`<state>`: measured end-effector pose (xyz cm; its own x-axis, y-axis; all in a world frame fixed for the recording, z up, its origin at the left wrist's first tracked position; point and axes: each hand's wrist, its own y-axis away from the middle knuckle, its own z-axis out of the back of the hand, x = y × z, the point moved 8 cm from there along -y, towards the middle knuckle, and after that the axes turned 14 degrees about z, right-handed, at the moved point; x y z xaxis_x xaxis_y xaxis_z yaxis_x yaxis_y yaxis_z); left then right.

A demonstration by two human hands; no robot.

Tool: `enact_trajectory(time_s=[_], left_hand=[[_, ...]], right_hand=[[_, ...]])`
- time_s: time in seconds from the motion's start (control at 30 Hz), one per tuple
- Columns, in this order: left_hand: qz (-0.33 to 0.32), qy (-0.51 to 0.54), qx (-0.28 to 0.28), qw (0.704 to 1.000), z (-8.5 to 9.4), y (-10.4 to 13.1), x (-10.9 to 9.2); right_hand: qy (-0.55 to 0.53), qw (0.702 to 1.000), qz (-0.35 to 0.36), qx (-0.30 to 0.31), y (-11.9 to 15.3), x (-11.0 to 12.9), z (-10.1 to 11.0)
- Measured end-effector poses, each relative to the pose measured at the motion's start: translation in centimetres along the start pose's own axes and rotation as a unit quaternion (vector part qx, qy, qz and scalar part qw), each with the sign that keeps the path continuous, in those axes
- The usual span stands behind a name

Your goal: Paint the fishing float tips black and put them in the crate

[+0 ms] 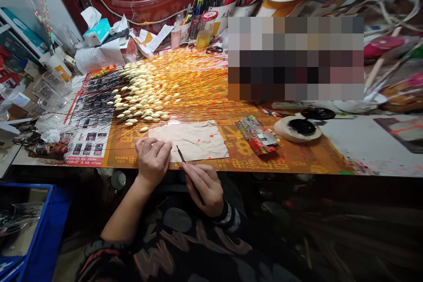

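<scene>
My left hand rests at the table's front edge, fingers curled together over the near left corner of a stained pale cloth. It pinches what looks like one thin fishing float; its body is hidden by the fingers, and only a faint slender line shows over the cloth. To the right, my right hand is closed round a thin dark paintbrush, tip pointing up and left above the cloth. Beyond the hands lie many fishing floats with cream oval bodies, dark stems to the left and orange-yellow tips to the right.
A paint-smeared block lies right of the cloth, beside a tape roll with something black on it. Brush pots, a lidded jar and a tissue box stand behind. Glass mugs are at left. One area is pixelated.
</scene>
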<state>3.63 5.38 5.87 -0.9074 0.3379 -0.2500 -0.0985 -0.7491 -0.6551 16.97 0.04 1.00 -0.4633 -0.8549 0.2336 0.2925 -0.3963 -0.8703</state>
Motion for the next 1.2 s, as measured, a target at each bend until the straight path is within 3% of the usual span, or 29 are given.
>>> enact_trajectory(time_s=[0.63,1.2], left_hand=[[0.008,0.001,0.001,1.0,0.3,0.3,0.7],[0.015,0.0,-0.004,1.0,0.8,0.4,1.1]], right_hand=[[-0.007,1.0,0.014,-0.014,0.2,0.1,0.2],[-0.005,1.0,0.007,0.009,-0.2,0.3,-0.8]])
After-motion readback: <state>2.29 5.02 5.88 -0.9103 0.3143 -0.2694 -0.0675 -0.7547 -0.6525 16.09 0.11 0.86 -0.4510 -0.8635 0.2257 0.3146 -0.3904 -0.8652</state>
